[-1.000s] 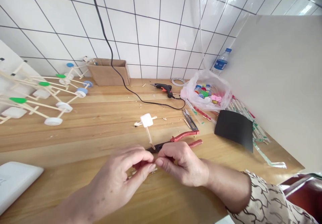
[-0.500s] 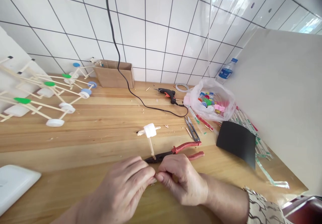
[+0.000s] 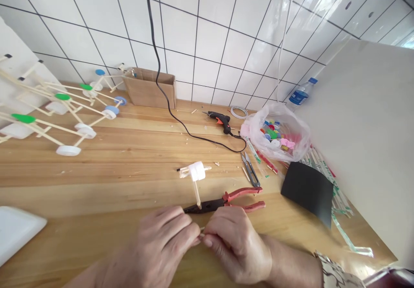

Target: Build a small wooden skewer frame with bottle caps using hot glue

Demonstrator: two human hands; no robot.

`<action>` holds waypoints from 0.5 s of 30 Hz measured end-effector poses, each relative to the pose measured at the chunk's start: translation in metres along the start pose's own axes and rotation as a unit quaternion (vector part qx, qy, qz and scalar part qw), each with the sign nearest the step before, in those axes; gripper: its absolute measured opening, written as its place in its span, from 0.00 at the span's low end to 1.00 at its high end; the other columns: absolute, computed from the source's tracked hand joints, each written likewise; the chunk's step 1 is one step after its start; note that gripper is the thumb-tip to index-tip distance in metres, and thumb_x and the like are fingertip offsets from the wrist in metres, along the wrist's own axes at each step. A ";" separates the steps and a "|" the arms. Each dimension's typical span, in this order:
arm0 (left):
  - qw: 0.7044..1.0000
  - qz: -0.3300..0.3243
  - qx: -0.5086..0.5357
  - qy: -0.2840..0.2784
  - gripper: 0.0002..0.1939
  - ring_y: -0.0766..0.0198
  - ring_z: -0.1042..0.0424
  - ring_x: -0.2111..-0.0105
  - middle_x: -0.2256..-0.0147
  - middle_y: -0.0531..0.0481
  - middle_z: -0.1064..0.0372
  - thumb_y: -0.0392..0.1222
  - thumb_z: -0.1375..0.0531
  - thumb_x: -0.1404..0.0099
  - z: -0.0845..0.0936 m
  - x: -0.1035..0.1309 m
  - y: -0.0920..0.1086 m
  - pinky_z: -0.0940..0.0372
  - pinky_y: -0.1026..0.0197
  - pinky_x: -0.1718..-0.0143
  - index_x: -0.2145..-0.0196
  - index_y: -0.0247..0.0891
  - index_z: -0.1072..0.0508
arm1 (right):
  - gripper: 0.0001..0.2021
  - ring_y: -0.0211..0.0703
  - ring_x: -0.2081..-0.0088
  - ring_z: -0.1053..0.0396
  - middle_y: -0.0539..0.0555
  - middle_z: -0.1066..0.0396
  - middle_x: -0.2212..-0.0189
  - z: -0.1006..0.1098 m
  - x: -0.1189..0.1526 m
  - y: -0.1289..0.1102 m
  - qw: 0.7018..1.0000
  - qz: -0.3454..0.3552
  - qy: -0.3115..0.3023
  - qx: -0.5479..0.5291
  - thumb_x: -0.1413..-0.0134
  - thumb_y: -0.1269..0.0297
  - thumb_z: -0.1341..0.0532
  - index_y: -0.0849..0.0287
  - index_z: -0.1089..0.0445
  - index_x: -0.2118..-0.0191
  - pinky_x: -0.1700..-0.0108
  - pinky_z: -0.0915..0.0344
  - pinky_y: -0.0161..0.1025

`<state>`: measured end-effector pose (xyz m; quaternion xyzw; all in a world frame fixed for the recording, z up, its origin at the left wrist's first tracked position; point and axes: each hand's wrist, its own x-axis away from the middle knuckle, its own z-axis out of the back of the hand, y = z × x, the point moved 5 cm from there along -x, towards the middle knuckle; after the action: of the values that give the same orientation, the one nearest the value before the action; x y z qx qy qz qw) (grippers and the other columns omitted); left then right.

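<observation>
My left hand (image 3: 168, 240) and my right hand (image 3: 234, 240) meet fingertip to fingertip low in the middle of the view. Both are closed in a pinch on a short pale wooden stick (image 3: 202, 233), mostly hidden by the fingers. Just beyond them lie long-nose pliers (image 3: 223, 201) with red handles. A small piece of sticks joined to a white block (image 3: 197, 171) stands there, and the lower end of its upright stick touches or overlaps the pliers' jaws. Small scissors-like snips (image 3: 250, 169) lie to the right of it.
Stick-built models with bottle-cap wheels (image 3: 69, 150) fill the left, near a cardboard box (image 3: 150, 92). A glue gun (image 3: 221, 120) with a black cord lies at the back. To the right are a plastic bag (image 3: 254, 128) of caps, a bottle (image 3: 302, 93) and a black sheet (image 3: 307, 191).
The camera view has shifted slightly. My fingertips have parted a little, so a bit of the pale stick shows between them. The tools and models have not moved on the table.
</observation>
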<state>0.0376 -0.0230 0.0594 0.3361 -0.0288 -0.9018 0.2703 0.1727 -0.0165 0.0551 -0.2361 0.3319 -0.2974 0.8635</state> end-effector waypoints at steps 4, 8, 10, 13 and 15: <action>1.000 -0.004 -0.008 0.008 0.14 0.65 0.35 0.74 0.77 0.52 0.35 0.30 0.52 0.33 0.001 -0.001 0.000 0.35 0.62 0.66 0.69 0.38 0.29 | 0.10 0.38 0.78 0.42 0.52 0.36 0.81 0.002 0.000 -0.001 1.000 0.007 0.006 0.012 0.40 0.68 0.50 0.60 0.36 0.72 0.75 0.44 0.35; 1.000 0.007 -0.008 0.015 0.14 0.66 0.37 0.76 0.79 0.53 0.36 0.31 0.52 0.33 0.001 -0.003 -0.001 0.38 0.62 0.71 0.71 0.38 0.30 | 0.10 0.38 0.78 0.42 0.52 0.36 0.81 0.004 -0.001 -0.003 1.000 0.006 0.017 0.011 0.40 0.68 0.50 0.60 0.37 0.71 0.75 0.44 0.35; 1.000 0.010 0.002 0.013 0.13 0.66 0.38 0.77 0.79 0.53 0.37 0.31 0.51 0.33 0.001 -0.004 -0.001 0.40 0.62 0.74 0.72 0.38 0.31 | 0.10 0.38 0.77 0.41 0.52 0.36 0.81 0.006 -0.001 -0.004 1.000 0.005 0.023 0.009 0.40 0.68 0.50 0.60 0.37 0.71 0.75 0.44 0.35; 1.000 0.006 0.012 0.017 0.12 0.66 0.38 0.77 0.79 0.53 0.37 0.31 0.50 0.33 0.000 -0.003 -0.001 0.41 0.62 0.74 0.72 0.37 0.32 | 0.08 0.38 0.78 0.41 0.52 0.35 0.81 0.007 -0.001 -0.004 0.999 0.010 0.035 0.004 0.41 0.69 0.49 0.60 0.37 0.71 0.75 0.43 0.35; 1.000 0.004 0.017 0.019 0.11 0.66 0.38 0.77 0.79 0.53 0.36 0.31 0.49 0.34 -0.001 -0.002 -0.001 0.42 0.62 0.74 0.72 0.37 0.32 | 0.07 0.38 0.78 0.40 0.52 0.35 0.81 0.007 -0.001 -0.004 0.999 0.010 0.042 -0.001 0.42 0.69 0.48 0.60 0.37 0.70 0.76 0.43 0.35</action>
<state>0.0389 -0.0207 0.0597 0.3575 -0.0400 -0.8934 0.2690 0.1758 -0.0172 0.0623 -0.2206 0.3705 -0.2981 0.8516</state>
